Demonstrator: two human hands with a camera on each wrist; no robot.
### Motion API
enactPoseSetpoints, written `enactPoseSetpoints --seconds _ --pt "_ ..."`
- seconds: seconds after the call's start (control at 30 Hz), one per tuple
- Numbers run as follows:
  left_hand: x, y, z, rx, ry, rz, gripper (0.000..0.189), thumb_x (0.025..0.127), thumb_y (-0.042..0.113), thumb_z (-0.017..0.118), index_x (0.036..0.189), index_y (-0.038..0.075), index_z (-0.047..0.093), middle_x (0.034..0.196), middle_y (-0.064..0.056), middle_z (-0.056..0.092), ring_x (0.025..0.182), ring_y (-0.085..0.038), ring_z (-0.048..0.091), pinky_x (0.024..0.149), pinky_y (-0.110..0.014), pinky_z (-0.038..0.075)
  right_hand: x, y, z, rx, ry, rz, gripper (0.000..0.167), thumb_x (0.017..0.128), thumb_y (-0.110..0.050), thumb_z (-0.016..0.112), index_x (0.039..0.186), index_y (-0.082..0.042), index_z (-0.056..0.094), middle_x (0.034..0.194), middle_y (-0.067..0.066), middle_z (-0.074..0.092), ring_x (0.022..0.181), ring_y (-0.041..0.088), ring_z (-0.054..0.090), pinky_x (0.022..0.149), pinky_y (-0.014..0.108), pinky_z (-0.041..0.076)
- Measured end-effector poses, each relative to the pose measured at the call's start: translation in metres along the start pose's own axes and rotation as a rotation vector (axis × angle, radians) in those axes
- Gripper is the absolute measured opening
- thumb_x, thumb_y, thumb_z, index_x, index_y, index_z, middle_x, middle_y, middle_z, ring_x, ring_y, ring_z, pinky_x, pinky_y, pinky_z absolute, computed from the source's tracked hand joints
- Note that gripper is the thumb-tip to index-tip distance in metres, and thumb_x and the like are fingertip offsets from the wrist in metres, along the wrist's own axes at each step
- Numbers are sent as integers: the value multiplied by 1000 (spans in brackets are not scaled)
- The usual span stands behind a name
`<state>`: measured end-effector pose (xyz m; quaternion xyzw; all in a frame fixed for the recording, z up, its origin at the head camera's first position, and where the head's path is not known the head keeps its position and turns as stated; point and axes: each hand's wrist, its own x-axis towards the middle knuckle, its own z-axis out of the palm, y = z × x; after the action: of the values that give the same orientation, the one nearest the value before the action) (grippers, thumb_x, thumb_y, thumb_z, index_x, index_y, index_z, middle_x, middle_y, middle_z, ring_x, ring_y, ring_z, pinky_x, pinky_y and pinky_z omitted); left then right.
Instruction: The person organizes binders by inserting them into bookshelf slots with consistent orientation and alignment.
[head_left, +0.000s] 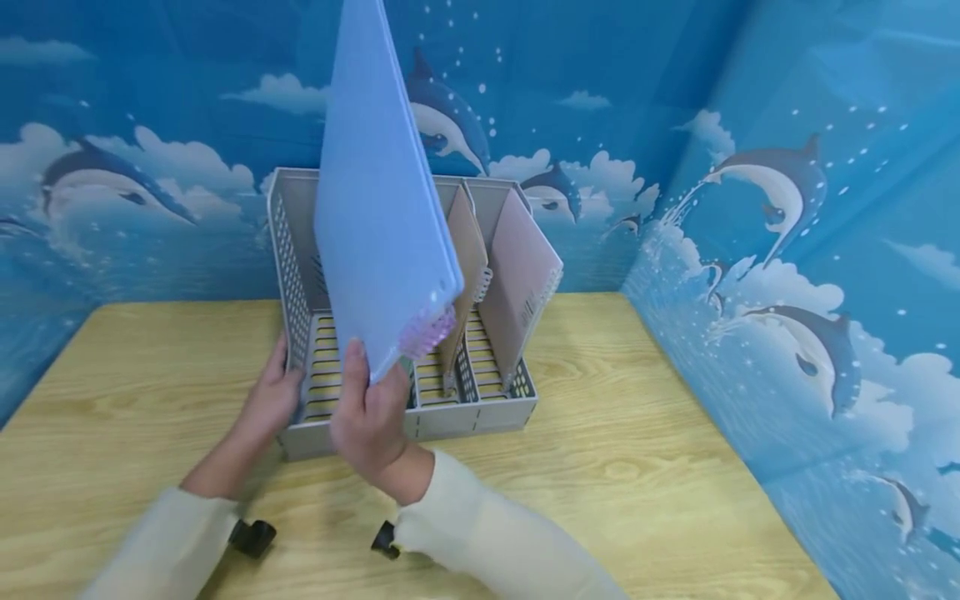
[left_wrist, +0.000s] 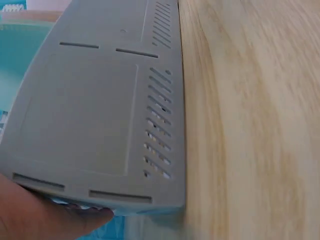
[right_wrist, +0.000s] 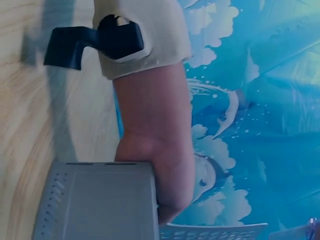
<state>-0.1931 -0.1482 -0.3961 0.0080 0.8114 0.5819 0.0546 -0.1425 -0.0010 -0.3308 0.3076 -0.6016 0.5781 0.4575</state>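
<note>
In the head view my right hand (head_left: 371, 417) grips a light blue notebook (head_left: 378, 192) by its lower near corner, the thumb lying on its cover. The notebook stands tall and tilted over the grey file rack (head_left: 442, 423), and a pink-purple coil binding (head_left: 427, 332) shows at its near lower edge. My left hand (head_left: 266, 404) holds the left side wall of the rack. The left wrist view shows part of that hand (left_wrist: 55, 220) at the rack's edge. In the right wrist view the left forearm (right_wrist: 155, 110) reaches past the rack's front, its fingers hidden.
Inside the rack stand a brown notebook (head_left: 467, 250) and a pale pink coil-bound notebook (head_left: 517, 283), in compartments toward the right. The rack sits on a wood-grain table (head_left: 637, 467). Behind and to the right hangs a blue dolphin-print backdrop (head_left: 787, 250). Black wrist mounts (head_left: 252, 538) hang below the sleeves.
</note>
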Motion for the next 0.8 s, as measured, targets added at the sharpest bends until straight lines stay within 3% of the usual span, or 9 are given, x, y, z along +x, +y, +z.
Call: enactPoseSetpoints --seconds 0.1,0.27,0.33,0.43,0.5,0.63,0.8 --pt "-1 -3 0 3 -12 -22 66 101 6 23 156 23 -10 160 -21 1 143 -48 10 113 -65 15 -4 7 3 -61 1 -3 26 94 8 38 117 15 50 86 22 57 79 29 58 76 34 56" --pt "-3 -3 0 -30 2 -38 66 101 6 23 156 26 -6 161 -19 5 142 -47 18 111 -64 22 -15 21 10 -116 -13 35 29 96 6 39 121 13 52 88 21 62 78 26 60 75 29 56" --pt "-4 -3 1 -46 26 -48 66 101 6 23 156 27 -3 161 -18 7 142 -46 21 111 -63 25 -20 26 12 -136 -26 55 33 97 4 39 126 12 50 103 24 64 92 28 64 85 32 56" --pt "-5 -2 3 -70 69 -53 66 100 4 25 157 28 2 160 -18 13 139 -45 28 109 -60 30 -25 32 15 -173 -29 82 33 97 3 39 128 10 50 109 23 64 99 28 64 87 31 55" --pt "-6 -2 3 -81 93 -51 67 99 2 26 157 27 5 159 -19 17 138 -43 31 109 -58 31 -28 36 17 -176 -36 86 38 99 2 37 135 10 45 125 24 60 113 29 61 96 34 51" --pt "-6 -3 4 -88 112 -39 67 98 1 28 157 25 8 158 -20 21 136 -43 34 108 -57 33 -31 41 20 -195 -39 88 40 100 2 36 139 8 41 126 24 59 115 28 60 98 34 50" --pt "-6 -5 3 -106 79 -20 66 98 2 27 158 23 7 157 -21 24 134 -43 36 107 -58 34 -35 43 24 -235 -15 136 43 99 4 39 142 4 41 133 22 56 120 27 57 100 35 48"
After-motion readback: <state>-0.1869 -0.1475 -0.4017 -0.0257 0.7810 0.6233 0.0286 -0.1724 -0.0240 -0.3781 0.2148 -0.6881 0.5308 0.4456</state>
